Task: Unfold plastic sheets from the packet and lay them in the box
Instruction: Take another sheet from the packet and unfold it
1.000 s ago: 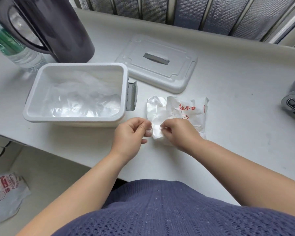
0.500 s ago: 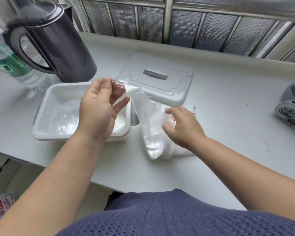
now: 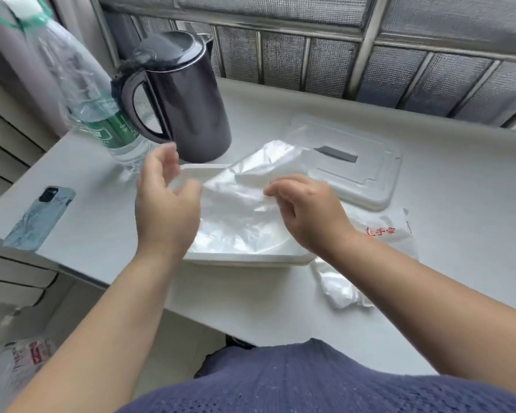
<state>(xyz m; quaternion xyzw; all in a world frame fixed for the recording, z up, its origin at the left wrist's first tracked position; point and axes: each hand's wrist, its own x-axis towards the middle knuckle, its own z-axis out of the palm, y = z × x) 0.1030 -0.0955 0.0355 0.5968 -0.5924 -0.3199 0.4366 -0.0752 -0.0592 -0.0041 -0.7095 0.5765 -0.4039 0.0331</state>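
Observation:
A thin clear plastic sheet (image 3: 245,186) is spread out just above the white box (image 3: 245,259), which holds more crumpled plastic. My right hand (image 3: 307,213) pinches the sheet's right edge over the box. My left hand (image 3: 167,201) hovers over the box's left end, blurred, with the thumb spread away from the fingers and the fingertips at the sheet's left corner. The packet (image 3: 385,234), white with red characters, lies on the table right of the box, partly under my right forearm. Folded plastic (image 3: 340,290) sticks out of its near end.
The box lid (image 3: 355,171) lies flat behind the box, to the right. A dark kettle (image 3: 188,96) and a water bottle (image 3: 93,99) stand at the back left. A phone (image 3: 39,219) lies near the table's left edge. A window grille runs along the back.
The sheet has come out of the packet and is now opened wide over the box. Both hands moved left over the box. The left thumb has parted from the fingers.

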